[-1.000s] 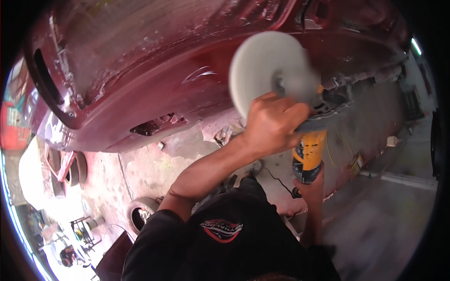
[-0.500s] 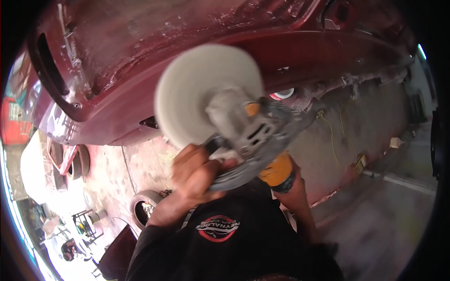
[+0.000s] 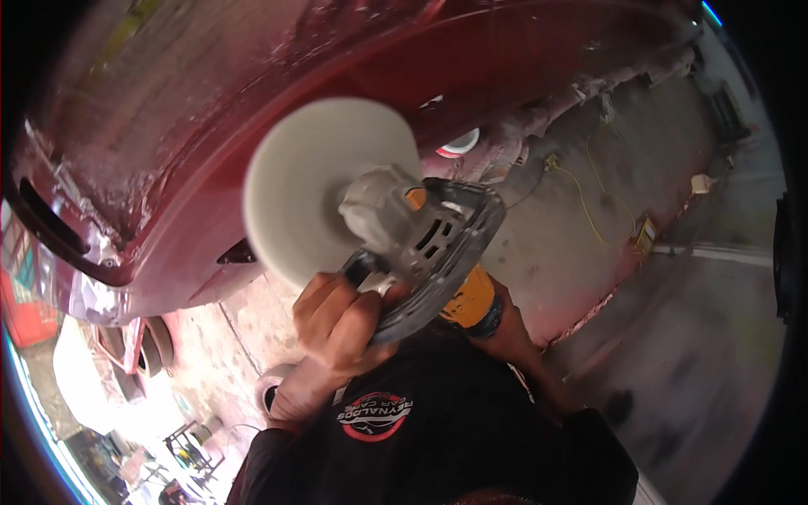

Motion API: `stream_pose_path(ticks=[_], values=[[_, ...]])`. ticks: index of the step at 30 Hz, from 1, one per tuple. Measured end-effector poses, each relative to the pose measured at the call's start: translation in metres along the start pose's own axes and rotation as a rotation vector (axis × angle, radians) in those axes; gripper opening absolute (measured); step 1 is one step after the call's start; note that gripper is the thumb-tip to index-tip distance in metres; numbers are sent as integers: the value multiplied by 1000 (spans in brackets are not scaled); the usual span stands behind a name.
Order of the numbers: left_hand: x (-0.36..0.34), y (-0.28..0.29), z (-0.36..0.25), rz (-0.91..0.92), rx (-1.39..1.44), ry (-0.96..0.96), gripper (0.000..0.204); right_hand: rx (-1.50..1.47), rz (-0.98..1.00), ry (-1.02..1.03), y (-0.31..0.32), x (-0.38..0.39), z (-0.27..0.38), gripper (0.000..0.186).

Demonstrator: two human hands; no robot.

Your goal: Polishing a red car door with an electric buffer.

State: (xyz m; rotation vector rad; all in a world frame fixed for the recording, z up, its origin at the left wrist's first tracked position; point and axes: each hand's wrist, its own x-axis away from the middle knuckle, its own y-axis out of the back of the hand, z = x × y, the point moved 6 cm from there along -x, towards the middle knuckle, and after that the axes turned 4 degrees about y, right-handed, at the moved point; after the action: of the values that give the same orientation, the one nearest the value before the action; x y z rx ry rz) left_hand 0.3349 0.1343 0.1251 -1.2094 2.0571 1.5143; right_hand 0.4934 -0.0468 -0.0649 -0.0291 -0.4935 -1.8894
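A rotary polisher point(image 3: 394, 220) with a large round whitish pad point(image 3: 311, 189) is in both my hands, in front of my chest. The pad looks smeared, as if spinning. It overlaps the lower side of a dark red car body point(image 3: 353, 63); whether it touches the paint I cannot tell. My left hand point(image 3: 338, 324) wraps round the black loop handle near the polisher's head. Behind the yellow rear body of the tool, my right hand point(image 3: 502, 316) closes on it, its fingers largely hidden.
Loose tyres point(image 3: 156, 345) stand on the floor at left beside a white-covered thing point(image 3: 84, 362). A thin yellow cord point(image 3: 581, 202) trails over the floor at right. Near it are a small yellow box point(image 3: 645, 234) and a pale block point(image 3: 701, 183). A red object point(image 3: 25, 307) is at far left.
The view has tilted, and the car's edge now slants more steeply. In the picture the polisher and both hands sit slightly farther left. Both hands keep their hold.
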Motion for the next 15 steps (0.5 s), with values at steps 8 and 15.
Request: stream_pose_path(ticks=[8,15], values=[[-76,-96,-19,10,87,-158,29,-167,-216,-7,46,6,-19,96],[-118,-119,-26,-33,97,-184,26,-137,-347,68,75,-14,-13,91]])
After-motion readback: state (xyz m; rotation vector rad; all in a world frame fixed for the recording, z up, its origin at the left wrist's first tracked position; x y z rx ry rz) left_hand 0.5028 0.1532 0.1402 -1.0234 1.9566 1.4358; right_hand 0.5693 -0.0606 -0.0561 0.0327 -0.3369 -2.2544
